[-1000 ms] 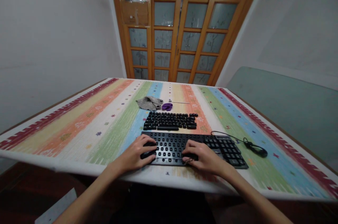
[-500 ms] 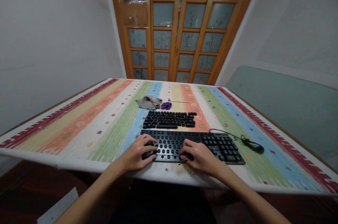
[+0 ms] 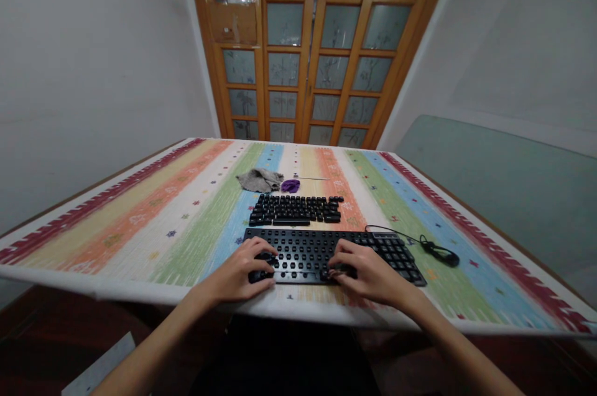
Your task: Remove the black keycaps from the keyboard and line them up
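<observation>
A black keyboard (image 3: 298, 245) lies near the front edge of the table; its left and middle keys are stripped of caps, while caps remain on the right end. My left hand (image 3: 245, 268) grips its left end, fingers curled over the top and thumb along the front edge. Over the lower middle, my right hand (image 3: 361, 267) is closed, thumb and fingertips together at the bottom row. What sits in that pinch is mostly hidden. Just behind the keyboard, loose black keycaps (image 3: 293, 209) are laid out in rows.
A grey cloth (image 3: 260, 180), a purple bundle (image 3: 290, 186) and a thin rod (image 3: 313, 179) lie farther back. The keyboard's coiled cable (image 3: 441, 253) rests at right on the striped tablecloth (image 3: 186, 216). Wooden glazed doors (image 3: 310, 60) stand beyond the table.
My right hand has shifted slightly right along the bottom row. My left hand stays on the keyboard's left end. The whole view has shifted a little.
</observation>
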Demonstrator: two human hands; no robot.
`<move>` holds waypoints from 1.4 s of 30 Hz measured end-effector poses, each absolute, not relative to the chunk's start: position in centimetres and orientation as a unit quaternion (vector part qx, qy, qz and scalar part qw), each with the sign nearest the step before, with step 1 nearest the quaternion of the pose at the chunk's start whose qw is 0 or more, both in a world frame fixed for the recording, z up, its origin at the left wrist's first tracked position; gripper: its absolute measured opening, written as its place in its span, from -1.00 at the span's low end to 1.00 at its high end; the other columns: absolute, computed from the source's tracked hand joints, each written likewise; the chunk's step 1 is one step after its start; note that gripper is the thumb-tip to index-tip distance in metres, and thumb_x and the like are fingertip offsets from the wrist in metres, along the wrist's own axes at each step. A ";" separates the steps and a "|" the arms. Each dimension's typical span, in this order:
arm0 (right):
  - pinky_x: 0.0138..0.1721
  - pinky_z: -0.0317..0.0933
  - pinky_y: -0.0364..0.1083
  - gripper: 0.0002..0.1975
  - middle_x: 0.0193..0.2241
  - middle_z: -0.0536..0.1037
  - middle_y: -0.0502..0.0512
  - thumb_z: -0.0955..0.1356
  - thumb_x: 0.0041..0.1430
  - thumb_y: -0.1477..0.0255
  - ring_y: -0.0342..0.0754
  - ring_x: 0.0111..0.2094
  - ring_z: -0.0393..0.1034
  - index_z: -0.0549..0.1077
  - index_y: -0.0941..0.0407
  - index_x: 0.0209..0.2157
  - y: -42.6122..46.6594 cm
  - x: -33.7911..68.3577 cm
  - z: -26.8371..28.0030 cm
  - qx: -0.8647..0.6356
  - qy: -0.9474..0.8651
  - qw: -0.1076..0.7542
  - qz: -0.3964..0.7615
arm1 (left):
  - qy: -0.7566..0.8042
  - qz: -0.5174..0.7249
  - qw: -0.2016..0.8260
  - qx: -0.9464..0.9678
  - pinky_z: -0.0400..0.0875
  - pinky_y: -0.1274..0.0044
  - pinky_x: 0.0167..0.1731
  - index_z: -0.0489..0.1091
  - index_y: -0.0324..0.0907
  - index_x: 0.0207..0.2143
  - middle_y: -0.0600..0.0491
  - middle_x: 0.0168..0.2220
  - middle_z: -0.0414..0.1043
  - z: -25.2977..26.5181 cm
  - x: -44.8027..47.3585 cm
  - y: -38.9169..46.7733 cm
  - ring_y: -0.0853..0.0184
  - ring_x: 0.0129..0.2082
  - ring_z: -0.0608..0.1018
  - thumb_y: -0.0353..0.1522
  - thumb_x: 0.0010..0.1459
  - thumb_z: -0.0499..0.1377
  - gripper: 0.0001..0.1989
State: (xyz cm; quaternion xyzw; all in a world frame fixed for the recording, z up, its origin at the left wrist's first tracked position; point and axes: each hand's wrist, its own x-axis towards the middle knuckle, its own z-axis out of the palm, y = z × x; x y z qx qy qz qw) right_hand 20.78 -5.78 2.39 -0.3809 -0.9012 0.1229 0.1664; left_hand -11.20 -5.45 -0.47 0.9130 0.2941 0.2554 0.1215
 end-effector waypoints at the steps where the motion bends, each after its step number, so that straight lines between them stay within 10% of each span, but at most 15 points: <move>1: -0.29 0.24 -0.12 -0.85 -0.33 0.46 0.13 0.32 0.20 0.49 -0.06 -0.33 0.39 0.55 0.16 -0.26 -5.8 21.0 2.7 -0.380 -0.899 0.181 0.124 | 0.295 0.254 0.127 0.913 0.30 0.27 0.02 0.54 -0.13 -0.29 -0.04 -0.04 0.41 -0.4 -11.2 -5.4 0.18 0.01 0.37 -0.36 0.21 0.19 -0.89; 17: -0.14 0.29 -0.05 -0.72 -0.28 0.52 0.18 0.15 0.36 0.48 0.00 -0.22 0.43 0.47 0.15 -0.18 -6.2 21.1 5.0 -0.381 -0.878 0.260 0.129 | 0.275 0.251 0.124 0.920 0.29 0.35 0.01 0.45 -0.15 -0.18 -0.03 -0.08 0.44 0.8 -7.9 -4.9 0.21 -0.03 0.40 -0.36 0.21 0.18 -0.87; 33: -0.35 0.20 -0.16 -0.80 -0.27 0.47 0.09 0.34 0.23 0.42 -0.07 -0.33 0.42 0.52 0.10 -0.13 -6.6 20.3 1.5 -0.404 -0.913 0.045 0.040 | 0.233 0.200 0.076 0.949 0.37 0.42 -0.07 0.41 -0.21 -0.19 -0.06 -0.14 0.49 -2.3 -0.9 -3.5 0.19 -0.12 0.51 -0.34 0.19 0.19 -0.85; 42: -0.20 0.25 -0.09 -0.76 -0.30 0.41 0.11 0.20 0.33 0.49 -0.04 -0.27 0.37 0.48 0.14 -0.15 -6.7 20.1 3.0 -0.391 -0.904 0.133 0.116 | 0.260 0.185 0.063 0.946 0.35 0.43 -0.15 0.35 -0.21 -0.20 -0.05 -0.20 0.47 -1.9 -1.0 -3.9 0.20 -0.18 0.50 -0.35 0.23 0.15 -0.87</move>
